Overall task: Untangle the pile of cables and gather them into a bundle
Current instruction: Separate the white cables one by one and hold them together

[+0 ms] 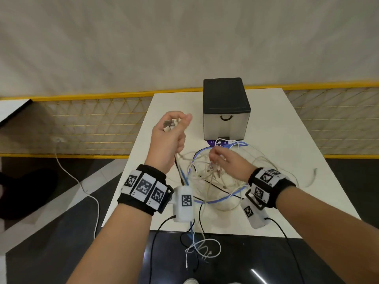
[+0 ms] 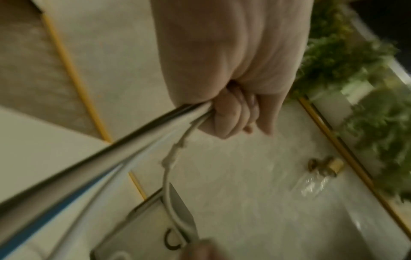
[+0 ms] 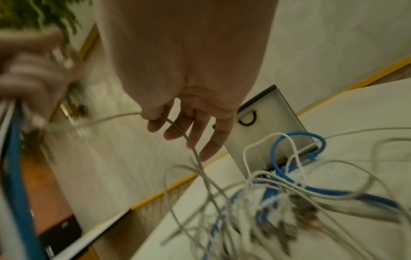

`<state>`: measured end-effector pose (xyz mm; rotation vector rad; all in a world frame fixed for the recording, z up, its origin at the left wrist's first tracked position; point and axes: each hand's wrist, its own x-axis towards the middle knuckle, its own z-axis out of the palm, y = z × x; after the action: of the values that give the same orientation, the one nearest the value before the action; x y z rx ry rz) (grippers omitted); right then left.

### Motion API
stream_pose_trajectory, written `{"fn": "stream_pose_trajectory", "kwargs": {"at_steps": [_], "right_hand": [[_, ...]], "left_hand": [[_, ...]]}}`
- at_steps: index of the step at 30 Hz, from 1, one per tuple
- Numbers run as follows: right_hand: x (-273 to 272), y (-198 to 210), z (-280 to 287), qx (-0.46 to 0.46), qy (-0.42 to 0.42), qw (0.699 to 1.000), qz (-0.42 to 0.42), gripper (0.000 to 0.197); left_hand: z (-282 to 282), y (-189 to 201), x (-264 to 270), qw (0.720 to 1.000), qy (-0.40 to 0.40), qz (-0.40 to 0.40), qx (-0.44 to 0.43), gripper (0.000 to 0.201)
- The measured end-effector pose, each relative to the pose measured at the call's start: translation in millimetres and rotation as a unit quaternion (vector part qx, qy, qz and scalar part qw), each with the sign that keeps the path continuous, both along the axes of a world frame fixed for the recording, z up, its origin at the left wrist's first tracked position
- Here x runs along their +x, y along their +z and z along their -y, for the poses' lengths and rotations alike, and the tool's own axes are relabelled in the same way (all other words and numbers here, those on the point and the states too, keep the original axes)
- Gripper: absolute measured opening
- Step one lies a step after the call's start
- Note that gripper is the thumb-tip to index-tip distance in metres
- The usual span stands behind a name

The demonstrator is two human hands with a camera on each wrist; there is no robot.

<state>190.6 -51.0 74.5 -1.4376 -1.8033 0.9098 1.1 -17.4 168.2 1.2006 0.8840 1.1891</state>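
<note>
Untangling well underway, bundle only partly gathered. Left hand (image 1: 170, 136) raised above the bench (image 1: 276, 128), grip clamped around a fistful of cable ends, connectors poking out the top of the fist. From it several strands run taut down to the cable pile (image 1: 215, 181), a loose tangle of white and blue loops lying on the bench in front of the black drawer box (image 1: 225, 107). Right hand (image 1: 227, 162) low over the pile, fingers loosely curled, one thin white cable (image 3: 189, 140) passing between them; looks like a light pinch, not a firm hold. More cable hangs off the near bench edge. Judged step: fishing single strands free and feeding their ends up into the left fist. Next move likely calls for drawing this white strand clear of the blue loop without dragging the whole nest, then passing it across. Left wrist view shows what the head view hides: fingers fully wrapped, black, white and blue strands leaving the fist under tension. Right wrist view alone shows the strand threading the fingers, plus a blue cable (image 3: 295, 140) arching up against the drawer front. Both wrist views blurred.
</note>
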Motion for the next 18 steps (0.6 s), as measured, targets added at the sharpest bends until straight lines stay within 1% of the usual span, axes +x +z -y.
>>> {"fn": "stream_pose_trajectory", "kwargs": {"at_steps": [1,3,4,5,6,7,8,9,10,12,13,14,15,16,17,18], "right_hand": [[0,9,-3,0.011,-0.009,1.000,-0.021,0.018],[-3,31,-7,0.038,-0.013,0.998,-0.053,0.016],[-6,43,-9,0.055,-0.010,0.997,-0.059,0.015],[-8,53,-11,0.075,-0.008,0.995,-0.062,0.014],[-10,60,-13,0.090,-0.007,0.994,-0.069,0.014],[-9,64,-16,0.093,-0.009,0.993,-0.077,0.015],[-7,64,-18,0.082,-0.011,0.993,-0.083,0.018],[-5,59,-20,0.059,-0.009,0.995,-0.076,0.021],[-1,52,-20,0.031,-0.004,0.998,-0.056,0.023],[6,31,-16,-0.020,0.004,1.000,-0.007,0.025],[8,24,-14,-0.035,0.001,0.999,-0.001,0.026],[9,19,-12,-0.044,-0.009,0.999,-0.007,0.026],[9,18,-10,-0.045,-0.022,0.999,-0.014,0.026],[9,20,-10,-0.037,-0.038,0.998,-0.015,0.025],[9,22,-12,-0.024,-0.049,0.998,-0.007,0.025],[9,27,-14,-0.005,-0.052,0.999,0.005,0.025]], "left_hand": [[1,-1,-1,0.998,-0.018,-0.054,0.003,0.003],[3,-8,1,0.981,-0.044,-0.187,-0.010,0.023],[5,-10,3,0.968,-0.062,-0.242,-0.017,0.026],[7,-11,6,0.958,-0.080,-0.276,-0.017,0.024],[9,-11,7,0.953,-0.090,-0.290,-0.008,0.025],[8,-10,8,0.955,-0.081,-0.286,0.008,0.029],[7,-7,8,0.962,-0.053,-0.268,0.026,0.032],[4,-4,6,0.969,-0.008,-0.243,0.044,0.034],[-1,-1,4,0.976,0.041,-0.207,0.050,0.035],[-10,5,-2,0.983,0.117,-0.133,0.046,0.037],[-15,3,-5,0.981,0.136,-0.130,0.046,0.036],[-18,1,-8,0.976,0.148,-0.153,0.046,0.032],[-20,-2,-10,0.966,0.151,-0.202,0.053,0.021],[-20,-6,-12,0.954,0.152,-0.253,0.054,0.005],[-18,-12,-13,0.939,0.156,-0.300,0.065,0.023],[-13,-17,-13,0.931,0.142,-0.327,0.080,0.043]]}}
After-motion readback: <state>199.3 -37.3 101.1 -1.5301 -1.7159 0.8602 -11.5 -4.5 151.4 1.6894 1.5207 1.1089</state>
